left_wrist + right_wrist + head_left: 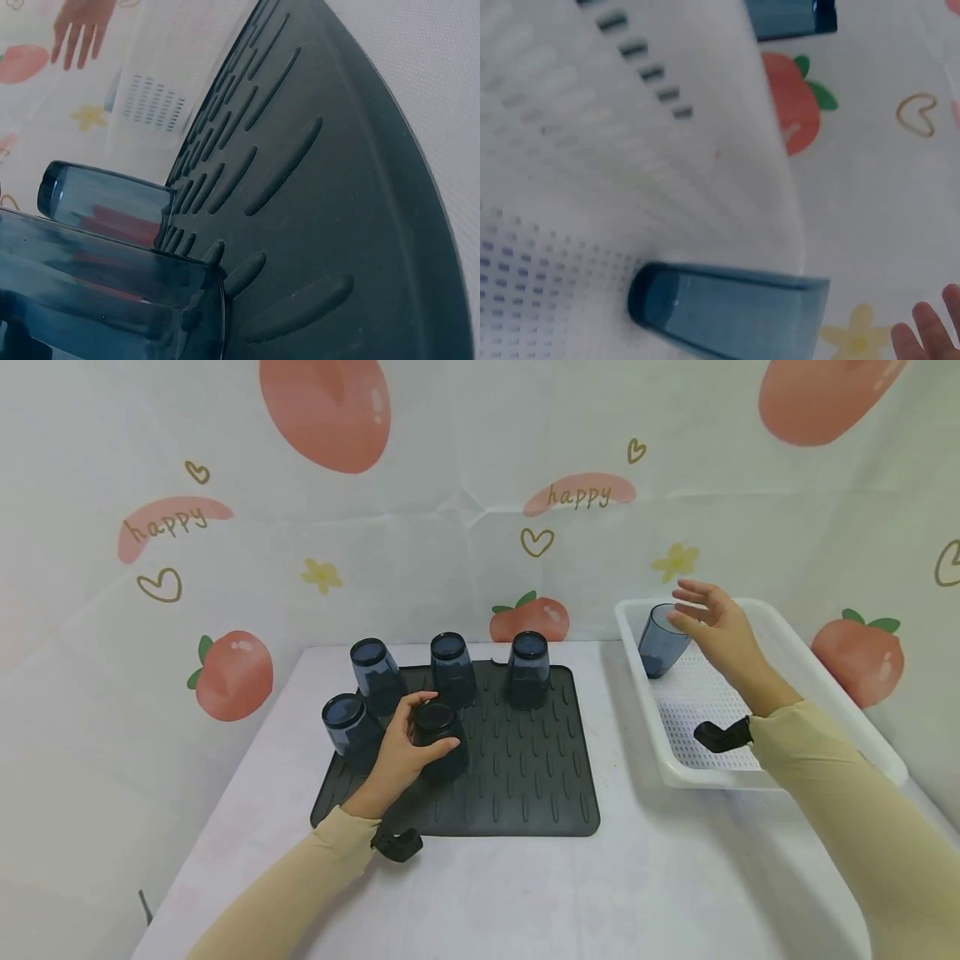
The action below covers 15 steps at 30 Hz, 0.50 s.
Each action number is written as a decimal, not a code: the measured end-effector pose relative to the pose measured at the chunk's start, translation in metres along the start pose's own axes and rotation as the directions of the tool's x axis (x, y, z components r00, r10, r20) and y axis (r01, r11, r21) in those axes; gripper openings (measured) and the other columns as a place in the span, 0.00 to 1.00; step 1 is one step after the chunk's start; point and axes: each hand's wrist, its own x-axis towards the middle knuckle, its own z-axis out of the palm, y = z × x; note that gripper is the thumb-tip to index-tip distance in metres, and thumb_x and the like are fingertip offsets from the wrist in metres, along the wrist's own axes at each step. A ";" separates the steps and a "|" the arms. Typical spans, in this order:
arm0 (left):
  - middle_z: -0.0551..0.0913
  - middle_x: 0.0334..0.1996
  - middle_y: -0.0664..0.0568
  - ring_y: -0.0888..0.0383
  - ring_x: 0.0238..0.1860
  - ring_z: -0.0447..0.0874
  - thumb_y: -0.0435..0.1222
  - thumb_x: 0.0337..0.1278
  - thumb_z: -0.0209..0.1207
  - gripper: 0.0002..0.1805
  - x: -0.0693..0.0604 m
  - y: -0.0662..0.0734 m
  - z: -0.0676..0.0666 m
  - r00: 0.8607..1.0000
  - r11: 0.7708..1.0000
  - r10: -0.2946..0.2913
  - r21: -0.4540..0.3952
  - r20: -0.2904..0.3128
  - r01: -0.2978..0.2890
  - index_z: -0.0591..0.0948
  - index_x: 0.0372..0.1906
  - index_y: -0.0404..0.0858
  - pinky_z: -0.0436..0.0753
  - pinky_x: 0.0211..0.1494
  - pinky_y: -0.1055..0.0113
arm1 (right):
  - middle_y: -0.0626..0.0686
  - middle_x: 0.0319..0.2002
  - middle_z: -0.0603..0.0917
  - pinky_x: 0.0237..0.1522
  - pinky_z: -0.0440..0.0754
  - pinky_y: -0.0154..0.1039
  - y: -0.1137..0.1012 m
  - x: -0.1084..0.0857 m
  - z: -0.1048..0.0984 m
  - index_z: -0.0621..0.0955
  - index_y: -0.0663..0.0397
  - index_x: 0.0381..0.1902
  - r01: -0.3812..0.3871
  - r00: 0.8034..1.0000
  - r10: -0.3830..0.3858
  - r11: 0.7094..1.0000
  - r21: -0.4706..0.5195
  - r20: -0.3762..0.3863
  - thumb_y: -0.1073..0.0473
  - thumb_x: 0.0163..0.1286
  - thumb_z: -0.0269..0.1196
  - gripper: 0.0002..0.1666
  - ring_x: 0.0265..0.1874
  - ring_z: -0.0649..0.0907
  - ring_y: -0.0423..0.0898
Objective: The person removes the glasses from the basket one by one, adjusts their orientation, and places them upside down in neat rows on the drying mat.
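My left hand [401,758] curls its thumb and fingers round an upside-down blue drinking glass [437,718] standing on the dark drying mat [517,785]. That glass fills the lower left of the left wrist view. Over at the right, my right hand [712,631] hovers at the far left corner of the white basket [648,718], fingers extended. Inside that corner another blue glass [663,647] stands mouth up, leaning a little. In the right wrist view the fingertips [930,330] are apart from this glass [735,307].
Several more blue glasses stand inverted on the mat: one at the left edge [347,718], others along the back, including a back-left glass [375,672] and a back-right glass [529,668]. A patterned cloth [450,552] hangs behind the white table [525,893].
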 end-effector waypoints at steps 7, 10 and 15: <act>0.67 0.64 0.39 0.65 0.59 0.70 0.26 0.49 0.69 0.40 -0.001 0.003 0.000 1.000 1.000 0.010 -0.014 0.002 -0.010 0.63 0.67 0.39 0.66 0.65 0.82 | 0.61 0.74 0.58 0.71 0.60 0.59 0.019 0.031 -0.003 0.56 0.53 0.76 -0.104 0.994 0.103 0.993 -0.059 -0.024 0.45 0.68 0.62 0.46 0.73 0.59 0.60; 0.67 0.64 0.38 0.65 0.59 0.70 0.25 0.49 0.69 0.40 -0.001 0.002 0.000 1.000 1.000 0.019 -0.022 0.002 -0.019 0.63 0.67 0.38 0.66 0.65 0.82 | 0.61 0.75 0.56 0.72 0.56 0.59 0.025 0.039 -0.002 0.55 0.54 0.76 -0.118 0.993 0.116 0.990 -0.076 -0.028 0.43 0.67 0.62 0.48 0.74 0.56 0.60; 0.67 0.64 0.38 0.65 0.59 0.70 0.26 0.49 0.69 0.40 0.000 0.001 0.001 1.000 0.999 0.026 -0.021 0.006 -0.026 0.63 0.66 0.39 0.67 0.65 0.82 | 0.61 0.77 0.49 0.74 0.48 0.59 0.031 0.046 0.000 0.50 0.54 0.77 -0.132 0.991 0.128 0.981 -0.144 -0.038 0.41 0.67 0.61 0.52 0.76 0.48 0.59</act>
